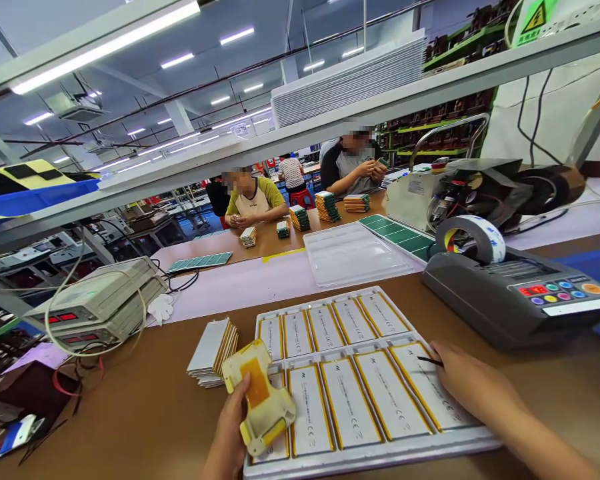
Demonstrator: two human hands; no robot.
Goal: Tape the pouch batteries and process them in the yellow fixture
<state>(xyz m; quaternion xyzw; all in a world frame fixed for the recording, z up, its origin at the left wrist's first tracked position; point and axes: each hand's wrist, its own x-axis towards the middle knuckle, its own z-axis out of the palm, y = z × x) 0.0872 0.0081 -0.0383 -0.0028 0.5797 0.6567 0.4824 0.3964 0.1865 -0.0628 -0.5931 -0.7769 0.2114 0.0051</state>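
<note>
Tray (370, 459) on brown table (130, 393), ceiling lights (237, 36) overhead

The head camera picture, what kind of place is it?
Probably an electronics factory workshop: there's a tray of what look like pouch battery cells, a tape dispenser with coloured buttons, and people working farther back.

Yellow holder (261, 393): moulded plastic by look, matt; smooth orange patch. Flat packs (347, 403): smooth white faces, low sheen; glossy amber edging. Tray (370, 460) beneath: pale, smooth plastic. Far tray (353, 257): translucent plastic, glossy. Counter (145, 400): smooth, soft sheen. Tape dispenser (500, 303), right: dark matt plastic. Glove (161, 308), left: matt white cloth.
</note>
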